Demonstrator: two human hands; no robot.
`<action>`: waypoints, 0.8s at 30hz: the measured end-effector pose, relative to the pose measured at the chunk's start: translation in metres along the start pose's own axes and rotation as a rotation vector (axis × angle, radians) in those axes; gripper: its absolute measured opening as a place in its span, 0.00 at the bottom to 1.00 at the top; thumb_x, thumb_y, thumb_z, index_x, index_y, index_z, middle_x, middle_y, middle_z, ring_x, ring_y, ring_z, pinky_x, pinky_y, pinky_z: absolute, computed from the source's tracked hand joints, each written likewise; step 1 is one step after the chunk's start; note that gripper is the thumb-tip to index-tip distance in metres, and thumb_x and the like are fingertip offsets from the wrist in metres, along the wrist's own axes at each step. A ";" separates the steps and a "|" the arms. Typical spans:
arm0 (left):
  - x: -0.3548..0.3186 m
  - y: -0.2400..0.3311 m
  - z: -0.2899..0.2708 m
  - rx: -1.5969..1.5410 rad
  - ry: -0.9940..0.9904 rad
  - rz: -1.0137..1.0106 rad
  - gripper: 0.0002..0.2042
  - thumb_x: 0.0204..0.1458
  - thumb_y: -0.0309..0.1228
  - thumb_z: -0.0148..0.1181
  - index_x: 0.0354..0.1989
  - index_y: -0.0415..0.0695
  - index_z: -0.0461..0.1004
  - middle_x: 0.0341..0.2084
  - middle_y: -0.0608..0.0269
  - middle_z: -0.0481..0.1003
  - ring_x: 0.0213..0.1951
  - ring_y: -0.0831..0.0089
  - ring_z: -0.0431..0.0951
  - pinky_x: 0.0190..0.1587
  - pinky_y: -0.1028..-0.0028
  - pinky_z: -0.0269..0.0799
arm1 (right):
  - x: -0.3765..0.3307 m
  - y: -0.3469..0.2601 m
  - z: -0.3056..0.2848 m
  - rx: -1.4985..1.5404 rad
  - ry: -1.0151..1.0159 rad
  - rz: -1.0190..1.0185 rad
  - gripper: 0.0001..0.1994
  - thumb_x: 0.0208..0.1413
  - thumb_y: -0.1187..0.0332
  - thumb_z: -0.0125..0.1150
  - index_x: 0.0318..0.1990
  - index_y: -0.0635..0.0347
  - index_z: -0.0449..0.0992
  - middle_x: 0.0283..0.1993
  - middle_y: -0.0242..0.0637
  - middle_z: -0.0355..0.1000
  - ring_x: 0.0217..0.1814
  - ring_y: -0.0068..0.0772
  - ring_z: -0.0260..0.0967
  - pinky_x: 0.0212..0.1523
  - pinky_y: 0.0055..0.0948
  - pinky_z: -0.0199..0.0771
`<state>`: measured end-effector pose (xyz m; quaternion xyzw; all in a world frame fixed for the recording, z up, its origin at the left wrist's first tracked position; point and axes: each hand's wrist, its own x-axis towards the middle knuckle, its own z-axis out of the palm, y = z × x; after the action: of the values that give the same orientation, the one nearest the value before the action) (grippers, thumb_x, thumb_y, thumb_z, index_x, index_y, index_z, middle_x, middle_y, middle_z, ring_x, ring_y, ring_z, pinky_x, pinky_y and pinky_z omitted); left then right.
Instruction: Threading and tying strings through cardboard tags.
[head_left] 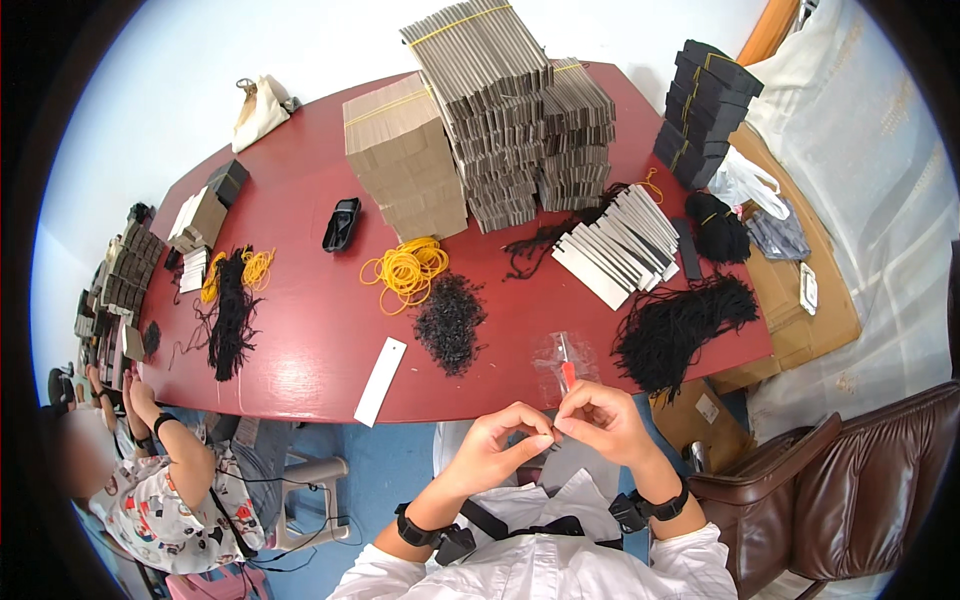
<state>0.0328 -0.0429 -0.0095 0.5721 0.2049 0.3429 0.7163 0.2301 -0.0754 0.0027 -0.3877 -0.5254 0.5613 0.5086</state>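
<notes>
My left hand [497,440] and my right hand [603,417] meet fingertip to fingertip just below the front edge of the red table [300,330]. Between the pinched fingers is something thin and dark, too small to make out. Just beyond my right hand a red-handled tool lies on a clear plastic bag [563,362]. A small heap of short black cord pieces [450,322] lies ahead of my left hand. A larger heap of black cords [680,320] lies to the right. A white paper strip [381,380] overhangs the table's front edge.
Yellow rubber bands [405,268], tall stacks of brown card pieces [480,130], fanned grey-white cards [620,245] and black box stacks [702,110] fill the table. Another person [165,480] sits at the lower left. A brown leather chair [850,480] stands at my right.
</notes>
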 end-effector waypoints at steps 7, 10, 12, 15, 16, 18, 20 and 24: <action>0.004 0.008 0.005 0.508 0.218 0.067 0.03 0.52 0.22 0.60 0.33 0.37 0.74 0.32 0.61 0.76 0.38 0.74 0.75 0.44 0.73 0.71 | -0.004 -0.019 -0.001 -0.214 -0.140 -0.032 0.04 0.48 0.75 0.66 0.30 0.61 0.76 0.29 0.25 0.68 0.24 0.12 0.58 0.24 0.16 0.54; 0.004 0.009 0.009 0.532 0.196 0.052 0.02 0.51 0.21 0.60 0.33 0.38 0.75 0.30 0.61 0.76 0.36 0.73 0.75 0.42 0.74 0.71 | -0.001 -0.017 0.001 -0.319 -0.014 0.044 0.04 0.48 0.75 0.66 0.31 0.60 0.77 0.29 0.25 0.68 0.25 0.13 0.58 0.23 0.17 0.55; 0.004 0.006 0.010 0.473 0.199 0.028 0.03 0.51 0.21 0.60 0.33 0.39 0.75 0.29 0.62 0.76 0.35 0.73 0.75 0.40 0.74 0.71 | -0.001 -0.015 -0.002 -0.313 -0.013 0.018 0.04 0.48 0.74 0.67 0.30 0.60 0.76 0.28 0.25 0.68 0.24 0.13 0.59 0.23 0.17 0.56; 0.001 -0.002 0.009 0.261 0.173 -0.038 0.02 0.52 0.22 0.59 0.34 0.38 0.75 0.30 0.62 0.75 0.35 0.76 0.74 0.40 0.74 0.71 | -0.001 -0.018 -0.002 -0.371 -0.046 -0.022 0.05 0.48 0.74 0.67 0.31 0.60 0.76 0.28 0.26 0.68 0.24 0.14 0.60 0.23 0.17 0.57; 0.001 -0.003 0.009 0.251 0.157 -0.033 0.03 0.54 0.22 0.58 0.34 0.37 0.74 0.31 0.62 0.74 0.36 0.77 0.74 0.40 0.75 0.70 | -0.002 -0.017 -0.002 -0.370 -0.046 -0.021 0.05 0.48 0.74 0.67 0.31 0.60 0.76 0.28 0.26 0.68 0.24 0.14 0.60 0.23 0.17 0.57; 0.000 -0.006 0.009 0.241 0.140 -0.029 0.03 0.55 0.23 0.57 0.35 0.37 0.74 0.31 0.63 0.73 0.36 0.78 0.73 0.41 0.75 0.70 | -0.004 -0.014 -0.003 -0.296 -0.030 0.060 0.05 0.48 0.73 0.67 0.31 0.61 0.75 0.28 0.27 0.69 0.24 0.15 0.62 0.24 0.17 0.60; -0.001 -0.010 0.010 0.099 0.085 -0.063 0.04 0.56 0.24 0.56 0.36 0.36 0.71 0.31 0.64 0.72 0.37 0.78 0.73 0.41 0.75 0.70 | -0.006 -0.016 -0.002 -0.294 -0.035 0.062 0.05 0.48 0.73 0.67 0.32 0.61 0.76 0.28 0.28 0.70 0.25 0.15 0.64 0.24 0.18 0.61; -0.001 -0.010 0.011 0.103 0.051 -0.080 0.05 0.57 0.25 0.55 0.37 0.36 0.69 0.32 0.65 0.71 0.36 0.79 0.72 0.41 0.76 0.69 | -0.007 -0.024 0.000 -0.326 -0.041 0.037 0.05 0.49 0.74 0.66 0.32 0.61 0.76 0.28 0.29 0.71 0.26 0.16 0.67 0.26 0.18 0.65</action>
<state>0.0422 -0.0527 -0.0167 0.5907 0.2633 0.3173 0.6936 0.2351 -0.0844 0.0257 -0.4631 -0.6128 0.4855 0.4176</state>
